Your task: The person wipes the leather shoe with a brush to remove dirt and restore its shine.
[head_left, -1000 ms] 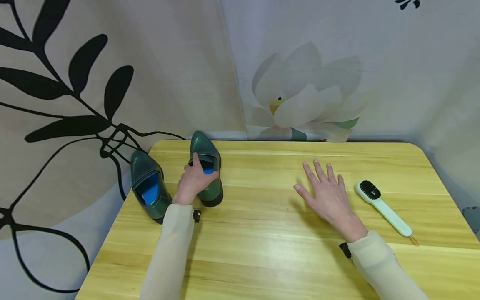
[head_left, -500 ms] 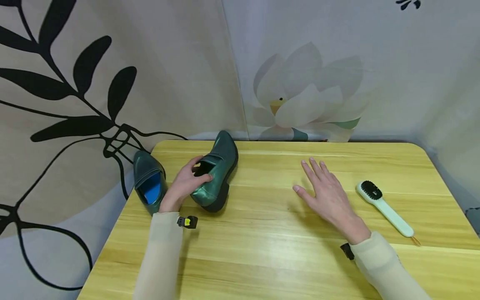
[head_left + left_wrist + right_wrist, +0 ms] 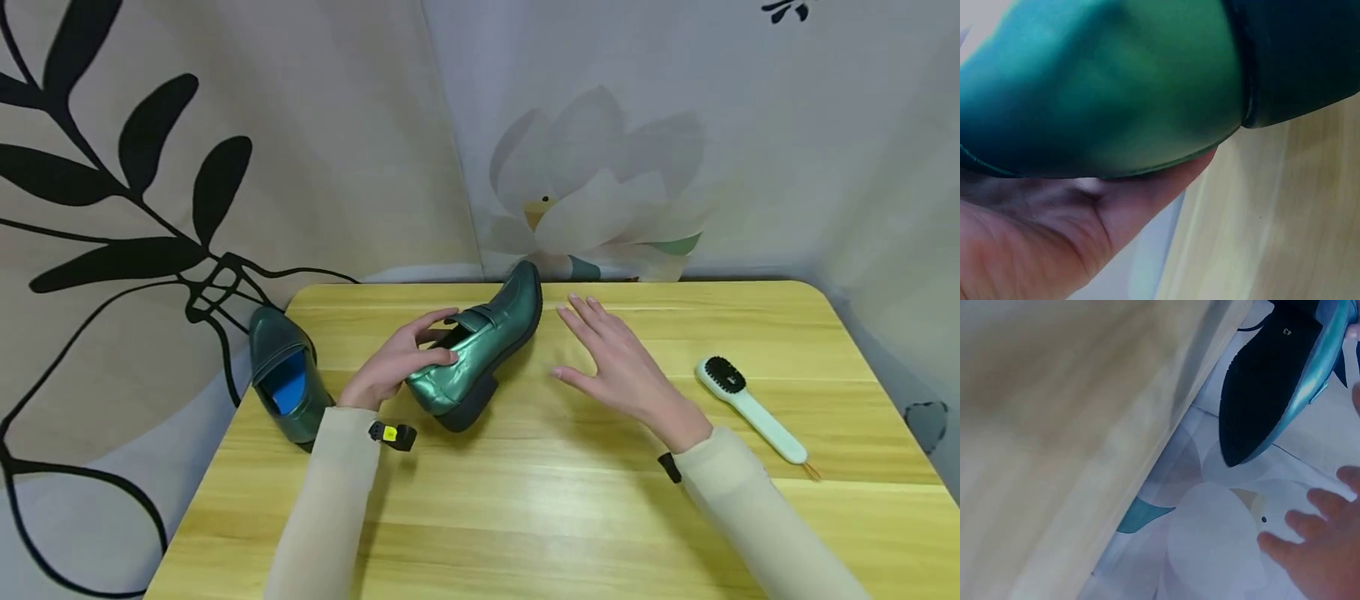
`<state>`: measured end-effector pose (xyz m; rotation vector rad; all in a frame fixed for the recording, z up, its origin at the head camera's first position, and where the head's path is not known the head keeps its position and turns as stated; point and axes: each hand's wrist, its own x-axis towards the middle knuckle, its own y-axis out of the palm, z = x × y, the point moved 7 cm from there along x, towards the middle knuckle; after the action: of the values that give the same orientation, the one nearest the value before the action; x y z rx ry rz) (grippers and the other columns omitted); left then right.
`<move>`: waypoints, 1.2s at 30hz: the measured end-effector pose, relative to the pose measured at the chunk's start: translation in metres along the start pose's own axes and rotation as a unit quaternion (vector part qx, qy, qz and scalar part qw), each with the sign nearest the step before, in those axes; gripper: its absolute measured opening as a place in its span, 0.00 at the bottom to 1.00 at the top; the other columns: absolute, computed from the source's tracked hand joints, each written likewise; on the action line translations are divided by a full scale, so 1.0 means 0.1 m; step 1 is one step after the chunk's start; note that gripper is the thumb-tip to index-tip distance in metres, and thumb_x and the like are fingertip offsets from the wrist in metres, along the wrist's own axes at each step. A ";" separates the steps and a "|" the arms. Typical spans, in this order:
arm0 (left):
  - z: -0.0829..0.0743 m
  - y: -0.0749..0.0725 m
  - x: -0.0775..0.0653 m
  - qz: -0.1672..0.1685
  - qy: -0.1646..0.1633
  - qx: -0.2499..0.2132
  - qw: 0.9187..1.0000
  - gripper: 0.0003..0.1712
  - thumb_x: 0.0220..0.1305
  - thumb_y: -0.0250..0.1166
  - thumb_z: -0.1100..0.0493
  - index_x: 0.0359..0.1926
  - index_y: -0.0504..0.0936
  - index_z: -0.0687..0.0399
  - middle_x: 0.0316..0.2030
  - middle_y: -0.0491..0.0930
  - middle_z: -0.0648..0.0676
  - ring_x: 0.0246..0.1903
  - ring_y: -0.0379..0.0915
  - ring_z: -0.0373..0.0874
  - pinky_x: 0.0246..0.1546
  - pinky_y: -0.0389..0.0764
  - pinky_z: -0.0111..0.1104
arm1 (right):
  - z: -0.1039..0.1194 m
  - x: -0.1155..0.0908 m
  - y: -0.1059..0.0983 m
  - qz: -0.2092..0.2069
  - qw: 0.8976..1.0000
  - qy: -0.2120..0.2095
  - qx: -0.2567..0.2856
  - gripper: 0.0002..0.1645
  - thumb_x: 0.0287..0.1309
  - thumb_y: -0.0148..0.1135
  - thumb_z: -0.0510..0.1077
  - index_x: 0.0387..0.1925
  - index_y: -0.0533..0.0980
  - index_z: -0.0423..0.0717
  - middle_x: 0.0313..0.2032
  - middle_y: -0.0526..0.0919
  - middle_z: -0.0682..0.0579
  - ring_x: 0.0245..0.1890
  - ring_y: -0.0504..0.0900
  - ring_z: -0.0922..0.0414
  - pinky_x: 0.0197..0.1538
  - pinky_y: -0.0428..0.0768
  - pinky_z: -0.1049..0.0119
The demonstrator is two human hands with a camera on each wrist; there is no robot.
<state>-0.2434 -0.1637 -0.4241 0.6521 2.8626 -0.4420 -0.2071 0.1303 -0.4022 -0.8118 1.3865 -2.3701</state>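
My left hand [image 3: 397, 361] grips a shiny green loafer [image 3: 480, 350] by its heel opening, thumb on the near side. The loafer is tilted, its toe pointing away to the right and its dark sole turned partly rightward. In the left wrist view the green heel [image 3: 1147, 87] fills the top, with the palm [image 3: 1054, 231] beneath it. My right hand [image 3: 626, 367] hovers right of the loafer, fingers extended, apart from it. The right wrist view shows the black sole [image 3: 1269, 387] marked 43, with the right fingers [image 3: 1316, 525] nearby.
The matching green loafer [image 3: 288, 375], blue inside, stands at the left edge of the wooden table [image 3: 525, 517]. A pale green brush [image 3: 753, 408] with black bristles lies at the right. Behind the table hangs a printed curtain [image 3: 337, 150].
My left hand has lifted the loafer off the table, tilted it and carried it right. My right hand has shifted slightly left and away from me. The brush stays put.
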 end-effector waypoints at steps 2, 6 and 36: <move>0.01 0.01 0.04 0.014 0.004 0.002 1.000 0.46 0.63 0.71 0.56 0.79 0.63 0.44 0.72 0.65 0.62 0.69 0.63 0.60 0.61 0.71 0.52 | 0.03 0.11 0.04 0.015 1.000 -0.019 -0.009 0.55 0.64 0.69 0.63 0.82 0.55 0.49 0.80 0.54 0.43 0.80 0.51 0.40 0.75 0.56 0.38; 0.02 0.04 0.14 0.048 0.016 -0.005 0.999 0.45 0.62 0.70 0.57 0.79 0.63 0.44 0.73 0.65 0.60 0.71 0.62 0.59 0.61 0.72 0.53 | 0.11 0.28 0.14 0.050 0.997 -0.050 -0.031 0.57 0.62 0.71 0.64 0.82 0.53 0.51 0.81 0.53 0.44 0.80 0.51 0.40 0.74 0.56 0.37; -0.20 0.53 0.64 0.202 0.010 0.013 0.979 0.40 0.62 0.71 0.49 0.75 0.69 0.40 0.70 0.69 0.55 0.68 0.67 0.52 0.61 0.77 0.47 | 0.06 -0.06 -0.03 -0.042 0.981 -0.083 -0.169 0.48 0.50 0.83 0.53 0.62 0.72 0.28 0.56 0.81 0.35 0.59 0.78 0.41 0.68 0.72 0.47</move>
<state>-0.2785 -0.0867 -0.4335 1.2131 2.6430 -0.4079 -0.1984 0.1307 -0.3995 -1.1486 1.7385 -2.0937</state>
